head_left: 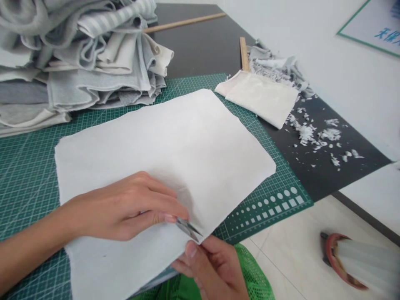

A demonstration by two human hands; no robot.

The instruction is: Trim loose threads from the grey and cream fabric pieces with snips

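A white piece of cloth lies spread over the green cutting mat. My left hand rests on the cloth, its fingers closed round small metal thread snips. Only the blades show, and they point at the cloth's near edge; the handles are hidden in the hand. Just below the blade tips, my right hand pinches that same edge between thumb and fingers. Part of the right hand's fingers is under the cloth.
A tall pile of grey and white cloths stands at the back left. On the right are a folded white cloth, a wooden stick and scattered fabric scraps. Another wooden stick lies behind. A red-rimmed container stands on the floor.
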